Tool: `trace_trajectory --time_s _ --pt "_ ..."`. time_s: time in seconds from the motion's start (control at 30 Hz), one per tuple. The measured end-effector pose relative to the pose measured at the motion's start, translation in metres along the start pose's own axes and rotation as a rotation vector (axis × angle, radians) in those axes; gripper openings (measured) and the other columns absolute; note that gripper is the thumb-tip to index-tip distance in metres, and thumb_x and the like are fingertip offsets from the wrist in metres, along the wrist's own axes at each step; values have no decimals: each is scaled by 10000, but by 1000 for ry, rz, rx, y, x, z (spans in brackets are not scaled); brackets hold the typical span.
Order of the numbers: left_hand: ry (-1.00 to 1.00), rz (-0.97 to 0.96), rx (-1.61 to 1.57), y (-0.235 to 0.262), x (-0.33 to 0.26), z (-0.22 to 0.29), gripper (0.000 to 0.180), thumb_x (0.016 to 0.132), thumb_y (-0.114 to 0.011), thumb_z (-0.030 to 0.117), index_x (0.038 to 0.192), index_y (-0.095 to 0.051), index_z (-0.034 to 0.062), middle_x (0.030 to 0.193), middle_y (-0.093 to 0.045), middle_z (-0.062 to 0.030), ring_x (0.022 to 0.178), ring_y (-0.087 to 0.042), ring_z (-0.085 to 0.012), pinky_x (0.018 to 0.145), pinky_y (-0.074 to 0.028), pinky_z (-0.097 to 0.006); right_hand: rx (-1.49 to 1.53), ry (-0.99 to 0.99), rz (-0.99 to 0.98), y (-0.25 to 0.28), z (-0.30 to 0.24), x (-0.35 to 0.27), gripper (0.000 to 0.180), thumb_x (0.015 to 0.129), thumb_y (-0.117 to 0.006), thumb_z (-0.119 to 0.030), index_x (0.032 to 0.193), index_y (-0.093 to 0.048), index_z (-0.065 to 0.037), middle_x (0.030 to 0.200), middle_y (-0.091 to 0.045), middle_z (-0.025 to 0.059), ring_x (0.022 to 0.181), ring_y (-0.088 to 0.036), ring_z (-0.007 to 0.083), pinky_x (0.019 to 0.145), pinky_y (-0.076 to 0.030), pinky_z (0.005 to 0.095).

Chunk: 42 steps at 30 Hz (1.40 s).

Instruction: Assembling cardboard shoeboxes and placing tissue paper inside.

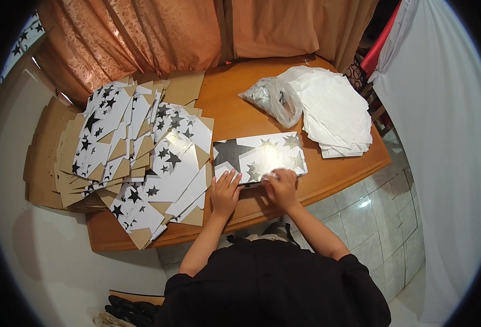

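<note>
A closed white cardboard box printed with black and grey stars lies near the table's front edge, its glossy top catching the light. My left hand rests on its near left corner, fingers stretched out and slightly spread. At the near right edge, my right hand is closed, its fingers curled down against the top. A bit of white shows at those fingertips, too small to name.
Flat star-printed cardboard pieces lie in tall, untidy stacks on the left of the wooden table. A clear plastic bag with unclear contents sits behind the box, beside a pile of white sheets. Orange curtains hang behind.
</note>
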<state>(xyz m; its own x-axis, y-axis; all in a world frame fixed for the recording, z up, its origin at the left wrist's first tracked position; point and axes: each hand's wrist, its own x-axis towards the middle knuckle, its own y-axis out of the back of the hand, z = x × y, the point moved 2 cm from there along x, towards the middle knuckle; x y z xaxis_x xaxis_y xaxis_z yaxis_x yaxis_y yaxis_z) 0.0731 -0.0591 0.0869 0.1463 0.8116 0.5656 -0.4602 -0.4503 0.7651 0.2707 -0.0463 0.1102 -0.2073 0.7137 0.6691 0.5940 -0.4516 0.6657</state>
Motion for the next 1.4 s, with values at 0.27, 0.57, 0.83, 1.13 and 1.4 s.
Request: trace_trajectory --time_s 0.27,0.57,0.83,1.13,1.4 --pt "-14 0 -40 1 7 1 401 752 -681 220 1147 -616 188 1196 -583 -34 1101 -515 -245 937 -330 -491 -164 67 -117 4 13 14 367 754 -688 -324 1049 -640 -111 1116 -623 61 1090 -534 324 854 -428 468" --pt "35 58 -20 -2 2 4 387 761 -690 254 1130 -619 165 1276 -486 -107 1169 -439 -292 962 -314 -483 -63 -304 -85 38 44 -8 805 685 -754 -372 1349 -377 -118 1380 -363 165 1283 -326 354 1014 -285 480" --pt "594 45 -505 -5 -8 12 713 857 -604 292 1392 -229 8 1419 -276 -205 1307 -272 -373 1070 -227 -413 634 -664 -216 25 131 -43 1101 622 -824 -278 1436 -117 -55 1383 -325 257 1263 -350 366 1032 -284 437" --pt "741 351 -663 41 -2 3 461 908 -559 244 1294 -405 44 1193 -531 -150 1085 -515 -245 943 -383 -348 694 -371 -241 39 94 49 828 635 -789 -219 1347 -401 -52 1094 -500 148 1012 -485 283 884 -393 372" --pt "557 824 -494 158 -2 11 564 850 -612 399 1242 -454 27 1150 -508 -72 1075 -483 -183 936 -369 -295 653 455 -318 113 37 164 921 527 -852 -363 1304 -412 -137 1368 -361 156 1290 -314 379 1037 -253 523"
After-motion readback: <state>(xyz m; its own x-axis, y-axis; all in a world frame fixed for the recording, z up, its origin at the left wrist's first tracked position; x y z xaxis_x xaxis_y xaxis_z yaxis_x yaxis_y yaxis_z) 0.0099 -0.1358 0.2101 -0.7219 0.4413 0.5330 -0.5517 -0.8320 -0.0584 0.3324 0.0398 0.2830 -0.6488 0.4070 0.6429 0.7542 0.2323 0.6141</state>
